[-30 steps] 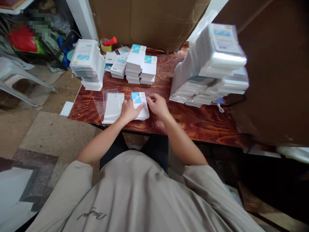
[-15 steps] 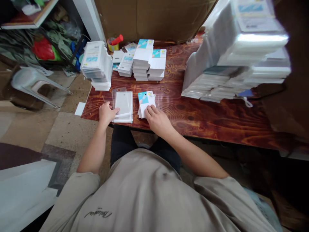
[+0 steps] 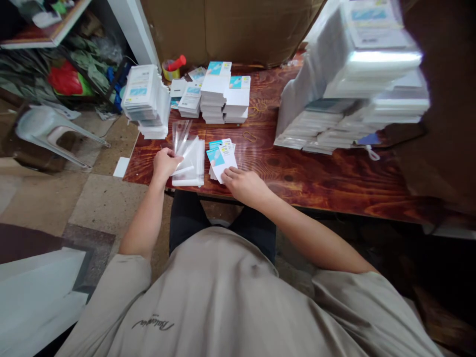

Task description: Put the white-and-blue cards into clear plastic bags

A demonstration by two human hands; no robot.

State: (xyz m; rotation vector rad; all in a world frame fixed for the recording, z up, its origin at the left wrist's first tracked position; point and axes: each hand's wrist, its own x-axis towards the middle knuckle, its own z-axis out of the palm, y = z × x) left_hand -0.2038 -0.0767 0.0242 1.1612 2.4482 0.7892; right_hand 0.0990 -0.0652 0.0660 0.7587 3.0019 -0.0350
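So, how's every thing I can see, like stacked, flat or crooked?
Clear sleeve: tilted, held by the left hand
Sleeve pile: lying flat
Top card: askew, right hand touching it
Lower cards: piled unevenly
Back cards: stacked
Left pile: uneven
Wrapped packs: stacked tall
Plastic stool: standing upright

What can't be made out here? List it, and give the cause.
All in the head view:
Top card, lower corner: hidden by the right hand.
Its small print: too small and blurred.
Number of clear bags in the left hand: see-through layers overlap.
Tall stack, far top end: cut off by the upper edge.
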